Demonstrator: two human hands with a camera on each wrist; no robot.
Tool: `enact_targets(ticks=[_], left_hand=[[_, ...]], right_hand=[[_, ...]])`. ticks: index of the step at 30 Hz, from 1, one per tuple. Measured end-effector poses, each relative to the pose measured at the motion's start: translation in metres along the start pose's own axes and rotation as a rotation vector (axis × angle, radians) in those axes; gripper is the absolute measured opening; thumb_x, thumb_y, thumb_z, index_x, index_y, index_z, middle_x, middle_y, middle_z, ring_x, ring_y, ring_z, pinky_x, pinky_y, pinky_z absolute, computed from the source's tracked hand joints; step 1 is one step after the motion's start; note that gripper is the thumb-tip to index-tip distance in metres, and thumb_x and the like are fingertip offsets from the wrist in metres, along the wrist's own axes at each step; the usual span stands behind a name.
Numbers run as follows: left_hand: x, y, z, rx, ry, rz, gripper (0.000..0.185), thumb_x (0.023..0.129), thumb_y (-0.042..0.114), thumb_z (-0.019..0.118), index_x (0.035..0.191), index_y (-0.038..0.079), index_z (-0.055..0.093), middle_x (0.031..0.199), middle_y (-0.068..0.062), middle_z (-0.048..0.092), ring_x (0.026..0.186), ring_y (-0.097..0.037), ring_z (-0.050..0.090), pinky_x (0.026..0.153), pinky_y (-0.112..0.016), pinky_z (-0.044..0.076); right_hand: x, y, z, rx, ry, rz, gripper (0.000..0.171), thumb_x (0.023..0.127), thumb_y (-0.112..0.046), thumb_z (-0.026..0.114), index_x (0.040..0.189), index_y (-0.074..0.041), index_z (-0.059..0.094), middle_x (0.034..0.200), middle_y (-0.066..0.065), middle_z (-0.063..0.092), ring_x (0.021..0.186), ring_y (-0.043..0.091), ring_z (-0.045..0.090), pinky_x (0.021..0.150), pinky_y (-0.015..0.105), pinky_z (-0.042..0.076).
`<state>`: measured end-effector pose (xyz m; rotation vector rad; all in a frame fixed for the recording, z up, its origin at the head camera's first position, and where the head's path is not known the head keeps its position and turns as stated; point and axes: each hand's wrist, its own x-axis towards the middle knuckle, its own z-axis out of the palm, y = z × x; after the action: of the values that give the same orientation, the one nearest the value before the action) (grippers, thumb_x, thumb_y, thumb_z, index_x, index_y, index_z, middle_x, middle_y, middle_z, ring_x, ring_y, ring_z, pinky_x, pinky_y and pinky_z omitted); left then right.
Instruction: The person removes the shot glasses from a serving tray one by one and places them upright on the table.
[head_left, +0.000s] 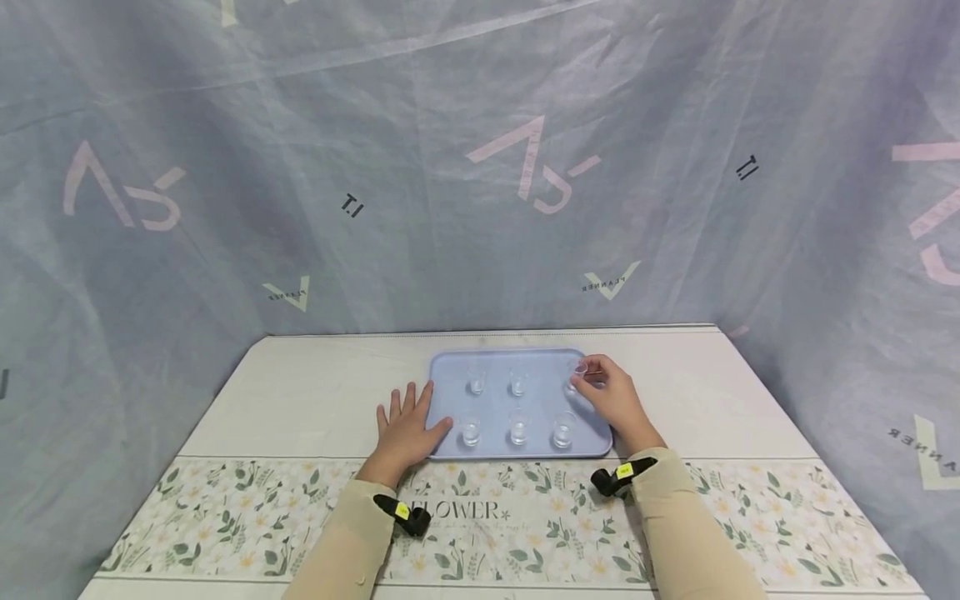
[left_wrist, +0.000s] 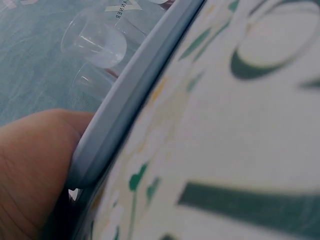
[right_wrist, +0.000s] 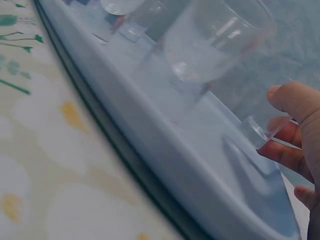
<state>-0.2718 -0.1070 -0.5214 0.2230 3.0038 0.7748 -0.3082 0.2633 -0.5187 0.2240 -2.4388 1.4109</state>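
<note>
A pale blue tray (head_left: 536,356) lies on the table with several small clear glasses in two rows. My right hand (head_left: 611,396) pinches the far right glass (head_left: 577,372) at the tray's back right corner; its base (right_wrist: 260,132) shows between my fingertips (right_wrist: 290,100) in the right wrist view. My left hand (head_left: 407,427) lies flat with spread fingers on the table, its thumb touching the tray's front left edge (left_wrist: 125,110). Another glass (left_wrist: 95,40) stands just inside that edge. The front right glass (right_wrist: 215,40) looms close in the right wrist view.
The table (head_left: 315,392) has a white top and a floral runner (head_left: 225,508) across the front. A blue-grey cloth backdrop (head_left: 450,167) hangs close behind and at both sides. Black wrist straps (head_left: 622,475) sit on both beige sleeves.
</note>
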Motion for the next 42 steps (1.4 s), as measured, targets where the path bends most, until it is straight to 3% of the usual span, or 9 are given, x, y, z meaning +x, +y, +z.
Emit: enact_targets(ticks=[7,15,23,30,36,42], left_hand=[[0.005,-0.004,0.004,0.011,-0.011,-0.011,0.081,0.100,0.055,0.049,0.164,0.017,0.016,0.168,-0.020,0.004,0.153,-0.044,-0.008,0.116,-0.065,-0.013],[0.004,0.000,0.001,0.010,0.006,-0.016,0.079,0.100,0.052,0.049,0.163,0.014,0.021,0.167,-0.022,0.009,0.153,-0.046,-0.004,0.116,-0.065,-0.011],[0.001,0.002,-0.004,0.019,0.008,-0.020,0.077,0.101,0.048,0.051,0.163,0.013,0.023,0.167,-0.023,0.011,0.153,-0.047,-0.001,0.116,-0.067,-0.007],[0.004,-0.002,0.003,0.022,-0.008,-0.023,0.079,0.101,0.051,0.050,0.164,0.016,0.019,0.168,-0.020,0.007,0.153,-0.045,-0.005,0.116,-0.066,-0.009],[0.003,-0.003,0.005,0.028,0.007,-0.021,0.079,0.100,0.053,0.048,0.164,0.015,0.020,0.168,-0.022,0.008,0.153,-0.046,-0.004,0.116,-0.066,-0.010],[0.003,-0.003,0.006,0.018,0.025,-0.013,0.078,0.100,0.052,0.050,0.163,0.014,0.023,0.167,-0.023,0.012,0.153,-0.046,-0.001,0.116,-0.066,-0.009]], right_hand=[[0.001,0.005,-0.015,-0.012,0.034,0.021,0.032,0.093,-0.016,0.076,0.119,-0.003,0.063,0.109,0.015,0.068,0.102,0.030,0.068,0.086,0.033,0.054],[0.003,0.014,-0.029,-0.023,0.117,0.028,0.034,0.093,-0.020,0.076,0.119,-0.003,0.062,0.111,0.016,0.069,0.102,0.030,0.067,0.083,0.017,0.050],[0.000,0.027,-0.046,-0.100,0.143,0.053,0.035,0.094,-0.022,0.075,0.120,-0.003,0.061,0.111,0.016,0.068,0.104,0.031,0.067,0.086,0.024,0.052],[-0.004,0.034,-0.059,-0.133,0.176,0.059,0.037,0.094,-0.023,0.074,0.122,-0.002,0.061,0.112,0.017,0.069,0.103,0.030,0.067,0.082,0.016,0.047],[0.001,0.039,-0.070,-0.158,0.201,0.066,0.038,0.096,-0.028,0.072,0.123,-0.003,0.061,0.112,0.017,0.069,0.104,0.030,0.066,0.085,0.024,0.048],[-0.002,0.047,-0.084,-0.182,0.206,0.098,0.039,0.096,-0.027,0.072,0.123,-0.002,0.061,0.113,0.018,0.069,0.105,0.032,0.067,0.082,0.017,0.046]])
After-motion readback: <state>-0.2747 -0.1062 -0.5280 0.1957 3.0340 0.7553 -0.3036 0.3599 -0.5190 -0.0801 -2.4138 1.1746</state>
